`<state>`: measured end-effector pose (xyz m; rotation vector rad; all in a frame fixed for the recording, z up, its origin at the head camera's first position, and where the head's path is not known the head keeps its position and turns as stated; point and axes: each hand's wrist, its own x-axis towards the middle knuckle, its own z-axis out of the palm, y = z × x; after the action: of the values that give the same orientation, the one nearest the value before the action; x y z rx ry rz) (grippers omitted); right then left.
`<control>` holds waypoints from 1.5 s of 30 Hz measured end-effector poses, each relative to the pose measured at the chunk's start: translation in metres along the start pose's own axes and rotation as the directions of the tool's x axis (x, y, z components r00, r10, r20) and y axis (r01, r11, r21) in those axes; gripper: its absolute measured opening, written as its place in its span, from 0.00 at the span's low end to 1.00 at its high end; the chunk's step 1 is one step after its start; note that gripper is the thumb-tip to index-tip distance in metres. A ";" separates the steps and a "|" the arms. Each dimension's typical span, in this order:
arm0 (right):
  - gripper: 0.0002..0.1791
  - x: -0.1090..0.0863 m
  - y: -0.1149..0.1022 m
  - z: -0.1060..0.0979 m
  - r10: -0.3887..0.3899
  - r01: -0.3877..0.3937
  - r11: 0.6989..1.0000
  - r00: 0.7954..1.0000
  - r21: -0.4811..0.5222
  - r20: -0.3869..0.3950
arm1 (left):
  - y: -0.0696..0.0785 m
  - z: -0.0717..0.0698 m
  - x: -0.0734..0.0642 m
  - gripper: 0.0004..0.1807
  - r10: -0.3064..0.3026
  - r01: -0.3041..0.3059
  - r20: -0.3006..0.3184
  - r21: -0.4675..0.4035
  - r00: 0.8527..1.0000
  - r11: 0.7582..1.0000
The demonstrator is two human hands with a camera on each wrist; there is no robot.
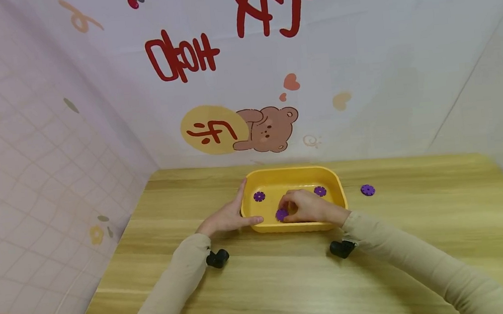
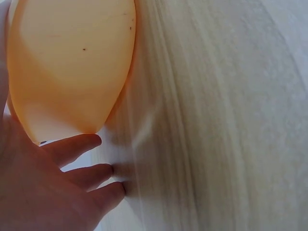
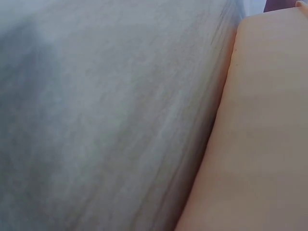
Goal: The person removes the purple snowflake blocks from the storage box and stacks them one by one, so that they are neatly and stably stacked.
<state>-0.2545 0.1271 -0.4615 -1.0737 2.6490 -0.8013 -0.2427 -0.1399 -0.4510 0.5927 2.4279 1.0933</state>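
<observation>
A yellow plastic basin (image 1: 298, 174) sits on the wooden table. At its left end my left hand (image 1: 227, 218) holds the wall, the thumb over the rim and the fingers along the outside. The left wrist view shows those fingers (image 2: 84, 175) against the basin's end. My right hand (image 1: 307, 206) reaches inside and pinches a purple notched disc (image 1: 281, 215) near the front wall. Two similar discs lie on the basin floor, a left disc (image 1: 259, 196) and a right disc (image 1: 320, 191). The right wrist view shows mostly table and the basin's outer wall (image 3: 260, 120).
Right of the basin, purple discs (image 1: 368, 190) lie on the table (image 1: 271, 285), apparently overlapping. Behind the table stands a wall (image 1: 385, 90) with a bear drawing and red characters. A gridded wall (image 1: 32, 171) borders the left side.
</observation>
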 end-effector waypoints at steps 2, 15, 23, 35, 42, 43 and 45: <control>0.14 0.000 -0.001 0.002 -0.008 0.008 1.000 1.000 -0.001 -0.004 | -0.001 0.000 -0.002 0.67 -0.008 0.008 0.001 0.000 1.000 1.000; 0.15 -0.013 -0.009 -0.002 -0.029 0.039 0.998 0.985 0.055 -0.171 | -0.005 0.009 -0.006 0.66 -0.012 0.011 -0.014 -0.023 1.000 1.000; 0.14 -0.018 -0.005 -0.012 -0.021 0.030 0.999 0.975 0.039 -0.220 | -0.003 0.007 -0.005 0.65 -0.002 0.002 -0.006 -0.045 1.000 0.999; 0.13 -0.036 0.011 -0.040 -0.175 0.191 0.981 0.949 0.037 -0.263 | -0.004 0.003 0.001 0.66 -0.003 0.003 -0.020 -0.009 1.000 1.000; 0.16 -0.056 0.020 -0.060 -0.111 0.148 0.979 0.963 0.139 -0.247 | -0.001 0.002 0.001 0.67 -0.009 0.009 -0.013 -0.003 1.000 1.000; 0.16 -0.058 0.021 -0.063 -0.102 0.141 0.980 0.963 0.140 -0.251 | -0.001 0.002 0.001 0.67 -0.007 0.007 -0.013 -0.001 1.000 1.000; 0.17 -0.063 0.024 -0.068 -0.090 0.128 0.983 0.961 0.134 -0.260 | 0.000 0.002 0.001 0.67 -0.008 0.008 -0.013 -0.004 1.000 1.000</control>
<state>-0.2463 0.2132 -0.4196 -1.1556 2.6937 -1.2149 -0.2430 -0.1381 -0.4527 0.5757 2.4367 1.1017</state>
